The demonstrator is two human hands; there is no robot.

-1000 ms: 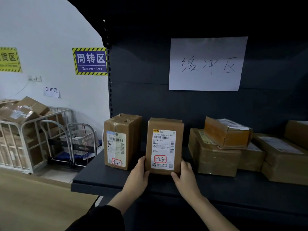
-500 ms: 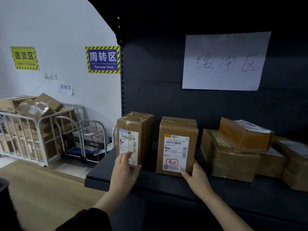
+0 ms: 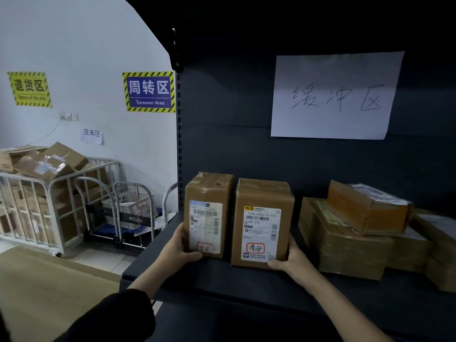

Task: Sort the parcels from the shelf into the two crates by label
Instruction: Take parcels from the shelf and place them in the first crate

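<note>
Two brown parcels stand upright side by side on the dark shelf (image 3: 222, 282). The left parcel (image 3: 209, 193) carries a white label with a faint red-circled mark near its bottom. My left hand (image 3: 176, 253) grips its lower left corner, thumb on the front. The right parcel (image 3: 265, 196) has a white label with red-circled writing. My right hand (image 3: 290, 261) holds its lower right corner. Neither crate is in view.
More brown parcels (image 3: 345, 243) are stacked on the shelf to the right. A handwritten paper sign (image 3: 333, 95) hangs on the shelf back. To the left stand a metal cage cart (image 3: 49, 206) full of boxes and a trolley with a white basket (image 3: 130, 206).
My left hand left the right parcel, crossed to the left parcel and closed on its lower left corner. My right hand stayed at the right parcel's lower right corner.
</note>
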